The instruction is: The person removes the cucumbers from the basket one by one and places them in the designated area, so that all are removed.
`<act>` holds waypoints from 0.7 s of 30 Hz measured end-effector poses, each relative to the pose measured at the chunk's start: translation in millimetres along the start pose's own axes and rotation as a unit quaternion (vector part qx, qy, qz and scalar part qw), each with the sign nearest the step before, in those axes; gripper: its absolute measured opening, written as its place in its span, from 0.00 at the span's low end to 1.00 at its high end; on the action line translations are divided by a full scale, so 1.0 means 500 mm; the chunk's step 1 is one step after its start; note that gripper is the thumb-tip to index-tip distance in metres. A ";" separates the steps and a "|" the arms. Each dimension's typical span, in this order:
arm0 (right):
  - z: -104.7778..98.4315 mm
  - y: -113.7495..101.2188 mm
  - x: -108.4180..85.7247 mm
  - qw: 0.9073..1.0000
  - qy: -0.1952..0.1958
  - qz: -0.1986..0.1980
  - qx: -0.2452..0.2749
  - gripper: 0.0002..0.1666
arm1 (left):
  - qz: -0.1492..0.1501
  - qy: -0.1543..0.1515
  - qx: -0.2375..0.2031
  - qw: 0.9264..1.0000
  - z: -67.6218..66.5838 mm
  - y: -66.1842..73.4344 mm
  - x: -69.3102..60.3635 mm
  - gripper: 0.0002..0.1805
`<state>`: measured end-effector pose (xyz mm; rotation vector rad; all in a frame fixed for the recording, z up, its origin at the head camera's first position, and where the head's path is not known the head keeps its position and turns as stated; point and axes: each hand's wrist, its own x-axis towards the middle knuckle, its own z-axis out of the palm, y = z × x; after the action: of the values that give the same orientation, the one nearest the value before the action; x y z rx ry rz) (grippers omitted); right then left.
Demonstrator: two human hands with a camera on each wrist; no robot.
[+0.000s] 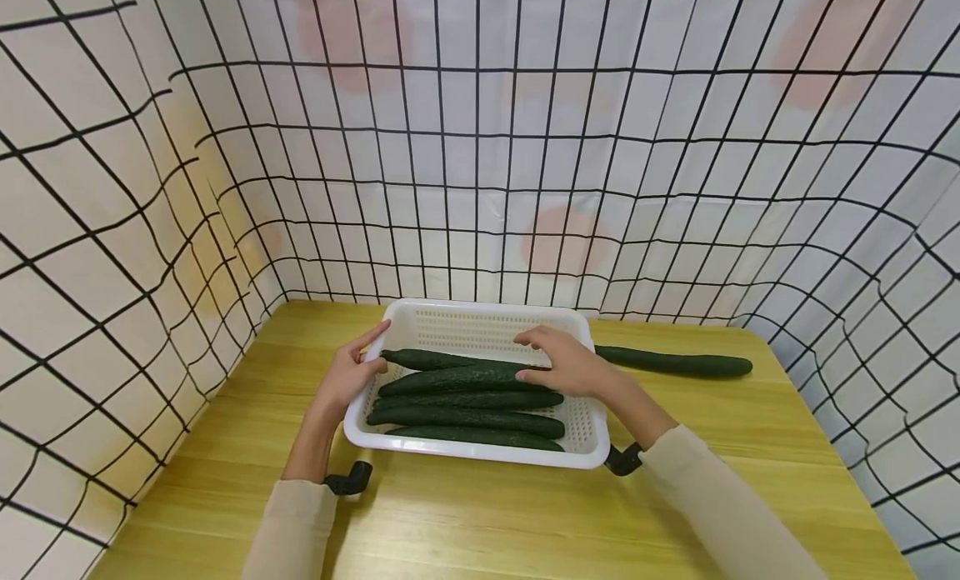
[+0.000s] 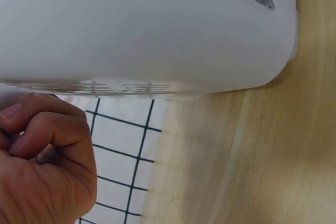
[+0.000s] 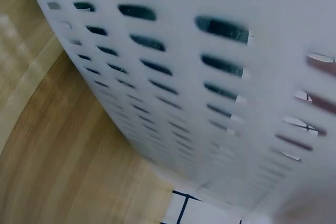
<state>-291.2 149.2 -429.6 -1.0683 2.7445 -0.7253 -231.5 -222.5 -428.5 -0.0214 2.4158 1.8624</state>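
Observation:
A white slotted plastic basket (image 1: 480, 455) sits on the table with several dark green cucumbers (image 1: 468, 419) lying lengthwise in it. At its left end, my left hand (image 1: 347, 380) grips the rim, thumb over the edge. The left wrist view shows this hand's (image 2: 50, 161) fingers curled beside the basket's wall (image 2: 157, 35). My right hand (image 1: 566, 363) is over the right end of the basket, its thumb and fingers spread apart above the cucumbers' ends. The thumb tip is at the upper cucumbers; whether it touches one I cannot tell. Basket wall (image 3: 184, 45) fills most of the right wrist view.
Another cucumber (image 1: 675, 362) lies on the wooden table (image 1: 480, 522), right of the basket. A black wire grid (image 1: 480, 138) stands along the back and both sides, with pale patterned sheeting behind it. Black wrist mounts (image 1: 350, 478) sit at both cuffs.

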 end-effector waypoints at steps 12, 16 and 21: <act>0.032 -0.023 0.024 0.999 -0.043 -0.008 0.007 0.38 | -0.006 0.002 0.007 1.000 -0.002 0.002 0.001 0.40; 0.044 -0.023 0.027 0.998 -0.057 -0.008 -0.022 0.37 | -0.004 0.004 0.011 1.000 -0.002 -0.002 0.003 0.40; 0.048 -0.024 0.029 0.997 -0.060 0.003 -0.038 0.32 | -0.003 0.006 0.013 1.000 -0.002 -0.004 0.005 0.40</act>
<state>-288.5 122.7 -444.1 -1.0814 2.6903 -0.5403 -233.8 -223.7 -430.6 -0.0373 2.4450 1.8332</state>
